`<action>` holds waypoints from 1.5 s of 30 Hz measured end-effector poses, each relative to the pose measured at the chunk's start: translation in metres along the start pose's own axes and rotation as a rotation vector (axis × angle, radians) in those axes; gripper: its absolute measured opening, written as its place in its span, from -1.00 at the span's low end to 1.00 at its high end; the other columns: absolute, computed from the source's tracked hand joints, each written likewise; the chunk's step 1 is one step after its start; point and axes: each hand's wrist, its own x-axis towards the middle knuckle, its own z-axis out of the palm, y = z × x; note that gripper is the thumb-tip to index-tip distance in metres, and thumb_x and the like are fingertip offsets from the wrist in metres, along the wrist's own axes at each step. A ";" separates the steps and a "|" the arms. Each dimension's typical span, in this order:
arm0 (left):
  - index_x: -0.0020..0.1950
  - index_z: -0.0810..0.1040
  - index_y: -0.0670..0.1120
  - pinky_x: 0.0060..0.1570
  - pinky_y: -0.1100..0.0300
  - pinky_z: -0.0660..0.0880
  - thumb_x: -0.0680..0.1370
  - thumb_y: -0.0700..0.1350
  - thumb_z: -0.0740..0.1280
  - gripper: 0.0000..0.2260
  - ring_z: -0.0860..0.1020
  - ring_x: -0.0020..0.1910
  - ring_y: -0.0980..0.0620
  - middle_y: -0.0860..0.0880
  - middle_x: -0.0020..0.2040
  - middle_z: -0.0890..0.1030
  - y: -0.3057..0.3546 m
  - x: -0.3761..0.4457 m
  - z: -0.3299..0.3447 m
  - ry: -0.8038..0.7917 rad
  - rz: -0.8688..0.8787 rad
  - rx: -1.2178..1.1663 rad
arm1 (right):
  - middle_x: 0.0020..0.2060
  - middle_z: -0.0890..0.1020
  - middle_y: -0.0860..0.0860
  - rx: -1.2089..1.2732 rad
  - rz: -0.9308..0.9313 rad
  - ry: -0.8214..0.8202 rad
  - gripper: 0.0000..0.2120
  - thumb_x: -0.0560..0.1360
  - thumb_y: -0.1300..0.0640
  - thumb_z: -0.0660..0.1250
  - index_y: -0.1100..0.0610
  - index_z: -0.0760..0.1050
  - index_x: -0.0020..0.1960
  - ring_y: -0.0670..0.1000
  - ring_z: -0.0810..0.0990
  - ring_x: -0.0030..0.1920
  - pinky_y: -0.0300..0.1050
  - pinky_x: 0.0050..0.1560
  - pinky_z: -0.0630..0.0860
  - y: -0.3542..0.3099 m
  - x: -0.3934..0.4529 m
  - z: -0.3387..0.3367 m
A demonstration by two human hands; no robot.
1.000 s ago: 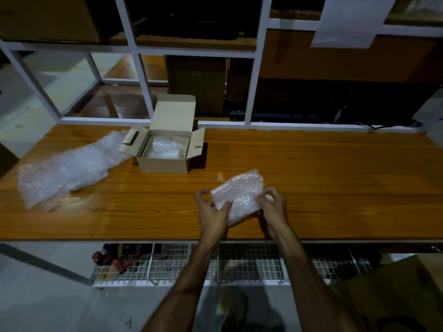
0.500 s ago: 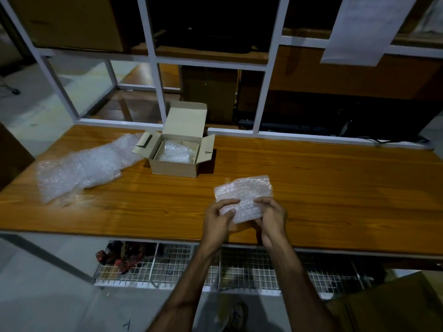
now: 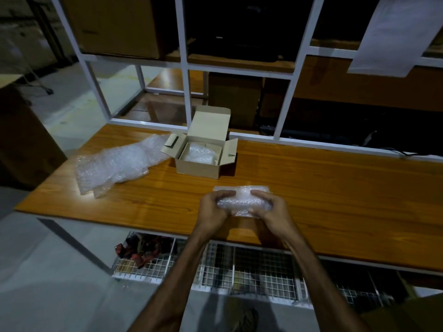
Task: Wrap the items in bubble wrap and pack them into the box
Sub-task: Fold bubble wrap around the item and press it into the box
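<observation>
Over the front part of the wooden table, my left hand and my right hand grip the two ends of a bubble-wrapped bundle. The item inside the wrap is hidden. Beyond the hands stands a small open cardboard box with its lid flap upright and side flaps spread. A wrapped bundle lies inside it. Loose bubble wrap is spread on the table to the left of the box.
A white metal shelf frame rises along the table's far edge, with cardboard boxes behind it. A wire mesh shelf holding red items runs under the table. A white sheet hangs at top right.
The wrap has been folded closer round the item into a more compact bundle, and both hands now grip its ends. The view has shifted, so the table sits further right.
</observation>
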 end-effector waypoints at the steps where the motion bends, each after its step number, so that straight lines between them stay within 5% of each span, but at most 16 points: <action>1: 0.24 0.70 -0.09 0.20 -0.01 0.66 0.42 -0.44 0.52 -0.55 0.64 0.22 0.03 0.00 0.22 0.69 0.001 0.000 -0.004 0.027 0.023 0.026 | 0.31 0.58 -0.05 -0.012 -0.016 0.011 -0.51 0.48 0.34 0.52 0.15 0.58 0.38 -0.29 0.52 0.17 -0.54 -0.03 0.46 -0.001 0.002 0.003; 6: 0.05 0.72 -0.13 -0.02 0.31 0.61 0.51 -0.39 0.45 -0.79 0.64 0.03 0.14 -0.01 0.06 0.69 0.003 0.005 -0.027 0.163 0.244 0.216 | 0.06 0.66 -0.06 -0.137 -0.072 0.066 -0.75 0.45 0.23 0.57 -0.01 0.70 0.07 -0.11 0.61 0.08 -0.25 -0.03 0.57 -0.004 0.019 0.019; 9: -0.05 0.72 -0.07 -0.04 0.23 0.52 0.52 -0.28 0.50 -0.88 0.56 0.01 0.13 0.06 -0.02 0.61 -0.002 0.015 -0.040 0.218 0.345 0.308 | 0.00 0.53 -0.10 -0.264 -0.094 0.074 -0.80 0.48 0.14 0.55 -0.13 0.62 -0.03 -0.13 0.50 0.06 -0.14 0.04 0.50 -0.006 0.033 0.021; 12: -0.05 0.70 -0.01 0.01 0.22 0.53 0.49 -0.13 0.56 -0.90 0.49 0.12 0.20 0.13 0.07 0.48 -0.007 0.031 -0.050 0.199 0.278 0.226 | 0.11 0.43 -0.14 -0.251 -0.107 0.060 -0.83 0.48 0.06 0.56 -0.10 0.59 -0.02 -0.13 0.44 0.17 -0.19 0.09 0.51 -0.006 0.050 0.018; 15: -0.03 0.66 -0.01 -0.07 -0.07 0.62 0.48 -0.07 0.50 -0.90 0.61 0.04 0.00 0.06 0.01 0.61 -0.004 0.048 -0.054 0.132 0.215 0.057 | 0.22 0.48 -0.10 -0.101 -0.052 -0.014 -0.86 0.53 0.07 0.51 0.01 0.62 0.06 -0.14 0.49 0.18 -0.23 0.01 0.54 -0.010 0.066 0.012; 21: 0.05 0.55 -0.18 -0.11 -0.06 0.62 0.58 -0.13 0.46 -0.84 0.65 0.02 -0.20 -0.21 0.02 0.63 0.007 0.078 -0.057 0.052 0.056 -0.118 | 0.05 0.67 0.04 0.081 0.057 -0.158 -0.93 0.60 0.08 0.43 -0.01 0.60 0.08 0.08 0.70 0.01 0.20 -0.10 0.71 -0.017 0.110 0.002; 26: 0.14 0.60 -0.19 0.09 -0.23 0.65 0.60 -0.21 0.45 -0.85 0.66 0.13 -0.25 -0.21 0.13 0.67 0.008 0.100 -0.066 0.089 -0.066 -0.196 | 0.05 0.69 0.11 0.132 0.079 -0.227 -0.89 0.58 0.10 0.45 0.01 0.63 0.10 0.09 0.72 -0.10 0.29 -0.10 0.69 -0.012 0.145 0.000; 29: 0.13 0.64 -0.17 0.12 -0.32 0.63 0.59 -0.20 0.47 -0.86 0.67 0.12 -0.24 -0.19 0.11 0.69 0.006 0.109 -0.068 0.106 -0.101 -0.198 | 0.07 0.67 0.15 0.179 0.114 -0.286 -0.84 0.57 0.12 0.46 0.04 0.63 0.16 0.28 0.71 -0.10 0.39 -0.10 0.66 -0.002 0.164 0.000; 33: 0.06 0.66 -0.18 0.08 -0.24 0.66 0.55 -0.27 0.48 -0.90 0.63 0.17 -0.25 -0.18 0.15 0.66 0.005 0.122 -0.072 0.159 -0.141 -0.223 | 0.14 0.64 0.13 0.264 0.166 -0.325 -0.83 0.58 0.26 0.42 0.11 0.63 0.16 0.20 0.74 -0.09 0.36 -0.05 0.65 -0.003 0.189 0.001; 37: -0.06 0.69 -0.15 -0.09 0.14 0.61 0.53 -0.41 0.42 -0.83 0.64 0.11 -0.09 -0.06 0.05 0.69 0.009 0.134 -0.075 0.217 -0.144 -0.240 | 0.15 0.67 0.05 0.212 0.119 -0.375 -0.82 0.57 0.31 0.41 0.13 0.65 0.13 0.07 0.75 0.02 0.34 0.07 0.66 -0.008 0.219 0.001; 42: -0.11 0.71 -0.14 -0.12 0.16 0.61 0.53 -0.47 0.36 -0.74 0.66 0.09 -0.05 -0.11 0.07 0.71 0.009 0.156 -0.087 0.225 -0.134 -0.275 | 0.16 0.67 0.11 0.246 0.151 -0.348 -0.82 0.54 0.42 0.39 0.22 0.68 0.05 0.04 0.76 0.02 0.03 -0.01 0.72 -0.024 0.253 0.010; 45: -0.08 0.71 -0.21 -0.11 0.11 0.64 0.51 -0.50 0.34 -0.76 0.68 0.07 -0.09 -0.17 0.07 0.71 0.006 0.176 -0.098 0.209 -0.129 -0.300 | 0.15 0.66 0.16 0.270 0.164 -0.321 -0.84 0.53 0.42 0.41 0.25 0.68 0.04 0.12 0.76 0.01 0.01 -0.03 0.72 -0.029 0.268 0.018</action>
